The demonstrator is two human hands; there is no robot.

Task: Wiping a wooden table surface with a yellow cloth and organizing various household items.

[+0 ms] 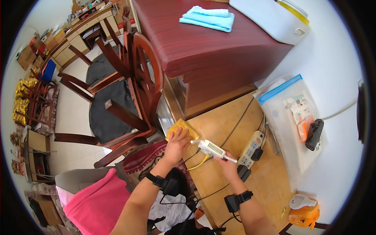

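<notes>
My left hand (177,145) lies with its fingers spread on a folded yellow cloth (179,131), at the left back corner of a wooden tabletop (261,182). My right hand (227,163) grips the right end of a white router (213,149) with antennas, held over the tabletop. A yellow network cable (202,164) and a thin black cable run from the router. To the right of my right hand lies a power strip (250,149) with black plugs in it.
A dark red cabinet (217,64) bears a folded light blue cloth (207,19) and a white container (270,17). A zip bag (293,132) leans at the right wall. An orange bag (304,214) lies near the lower right. Stacked wooden chairs (117,108) and a pink cloth (97,202) are on the left.
</notes>
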